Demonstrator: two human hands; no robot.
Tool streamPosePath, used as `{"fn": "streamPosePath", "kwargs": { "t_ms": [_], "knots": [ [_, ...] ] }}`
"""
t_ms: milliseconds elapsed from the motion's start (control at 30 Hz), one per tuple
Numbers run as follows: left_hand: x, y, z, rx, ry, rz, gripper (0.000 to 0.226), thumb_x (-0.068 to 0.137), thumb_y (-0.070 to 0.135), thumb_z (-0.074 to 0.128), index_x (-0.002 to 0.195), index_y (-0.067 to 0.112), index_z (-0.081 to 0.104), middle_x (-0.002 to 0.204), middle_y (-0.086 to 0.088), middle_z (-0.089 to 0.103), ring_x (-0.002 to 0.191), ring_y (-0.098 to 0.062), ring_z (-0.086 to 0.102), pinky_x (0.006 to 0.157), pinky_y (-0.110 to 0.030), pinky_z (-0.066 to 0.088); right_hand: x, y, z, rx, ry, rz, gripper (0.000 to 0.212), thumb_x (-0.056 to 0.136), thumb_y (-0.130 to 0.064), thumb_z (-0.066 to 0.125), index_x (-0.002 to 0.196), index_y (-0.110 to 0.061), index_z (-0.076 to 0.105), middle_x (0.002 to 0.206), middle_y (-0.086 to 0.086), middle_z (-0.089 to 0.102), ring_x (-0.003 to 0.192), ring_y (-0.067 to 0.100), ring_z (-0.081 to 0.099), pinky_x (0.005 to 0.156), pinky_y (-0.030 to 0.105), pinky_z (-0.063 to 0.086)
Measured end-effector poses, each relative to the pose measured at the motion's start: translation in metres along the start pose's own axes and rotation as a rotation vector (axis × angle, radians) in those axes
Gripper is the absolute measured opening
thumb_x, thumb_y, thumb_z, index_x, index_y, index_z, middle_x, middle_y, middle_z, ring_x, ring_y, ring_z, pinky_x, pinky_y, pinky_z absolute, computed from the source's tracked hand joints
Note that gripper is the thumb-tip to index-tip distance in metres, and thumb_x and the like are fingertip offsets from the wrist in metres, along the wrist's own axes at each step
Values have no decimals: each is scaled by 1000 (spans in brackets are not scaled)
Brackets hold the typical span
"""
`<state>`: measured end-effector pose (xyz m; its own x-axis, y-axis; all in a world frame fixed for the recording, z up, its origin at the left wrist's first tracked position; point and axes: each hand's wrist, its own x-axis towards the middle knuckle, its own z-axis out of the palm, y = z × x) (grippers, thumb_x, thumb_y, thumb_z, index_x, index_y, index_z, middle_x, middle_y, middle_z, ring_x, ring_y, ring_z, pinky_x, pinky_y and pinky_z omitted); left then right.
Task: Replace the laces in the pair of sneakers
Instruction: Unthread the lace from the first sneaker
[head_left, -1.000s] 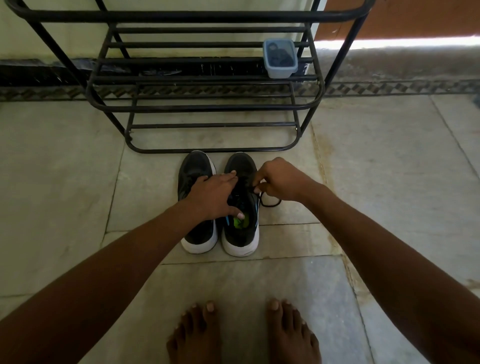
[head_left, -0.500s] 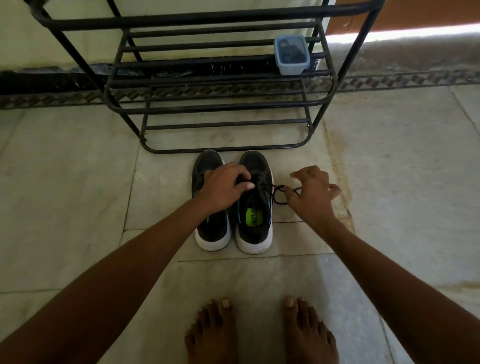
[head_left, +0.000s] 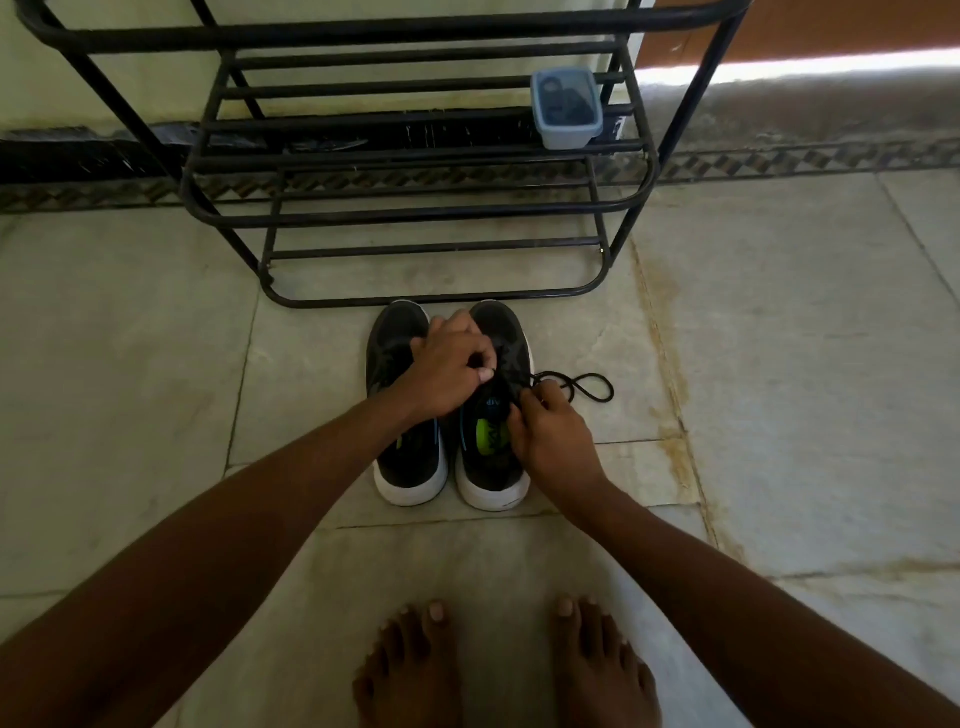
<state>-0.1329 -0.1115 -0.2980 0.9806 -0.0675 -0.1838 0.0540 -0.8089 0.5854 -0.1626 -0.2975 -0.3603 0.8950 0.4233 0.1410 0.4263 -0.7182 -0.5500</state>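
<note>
The left hand (head_left: 447, 366) and right hand (head_left: 550, 441) both pinch the old lace (head_left: 582, 387) on the right shoe (head_left: 493, 467), and it likely needs pulling out next.

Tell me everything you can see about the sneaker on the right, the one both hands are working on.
The right sneaker is black, mesh-looking, with a thick white sole and a blue-edged collar. Inside shows a dark insole with a lime-green patch. It stands flat on the stone floor, toe toward the rack, beside the left sneaker. Its black lace trails in loops onto the floor at its right. The left hand rests curled on its lacing; the right hand pinches the lace near the tongue.
</note>
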Motion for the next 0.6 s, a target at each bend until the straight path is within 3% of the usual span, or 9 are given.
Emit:
{"fn": "streamPosePath", "kwargs": {
  "t_ms": [67,167,267,367,467,533,600],
  "knots": [
    [2,-3,-6,132,-126,16,6,92,26,66,89,28,61,112,4,37,112,-17,29,88,-38,21,0,-4,2,0,-9,41,25,104,-26,48,106,-7,64,107,10,53,83,16,50,61,26,43],
    [9,-2,-17,325,-202,141,22,86,41,71,85,24,57,111,5,33,107,-15,27,86,-37,20,-1,-8,5,-9,-15,94,30,104,-32,43,108,-10,63,111,7,50,94,20,50,62,32,51],
    [15,3,-15,49,-113,94,23,85,28,77,77,20,57,100,4,52,97,-16,46,84,-36,33,-4,-9,3,-16,18,126,32,103,-35,42,110,-12,63,111,6,51,94,19,51,61,31,52],
    [12,0,-5,-322,40,-101,23,89,13,76,79,17,56,80,-2,66,78,-16,66,74,-35,53,-6,-10,3,-50,25,139,30,104,-34,44,115,-13,63,113,6,52,95,18,52,57,30,52],
    [8,-6,-10,-538,44,-231,17,90,8,73,97,16,59,82,-6,70,75,-13,68,72,-31,53,-6,-11,4,-69,6,149,32,105,-36,43,117,-13,62,115,7,50,98,20,52,57,34,55],
    [9,-12,-19,-324,-5,-101,27,87,15,78,111,21,67,88,-3,70,75,-11,65,72,-27,51,-6,-12,5,-70,-1,144,32,105,-36,41,116,-13,61,116,7,49,98,20,52,56,33,52],
    [10,-14,-21,-13,-56,76,24,86,23,80,110,25,75,97,2,65,85,-10,62,78,-29,52,-6,-13,7,-74,-4,144,33,105,-36,40,115,-12,59,116,7,48,97,20,52,54,30,48]
  ]
}}
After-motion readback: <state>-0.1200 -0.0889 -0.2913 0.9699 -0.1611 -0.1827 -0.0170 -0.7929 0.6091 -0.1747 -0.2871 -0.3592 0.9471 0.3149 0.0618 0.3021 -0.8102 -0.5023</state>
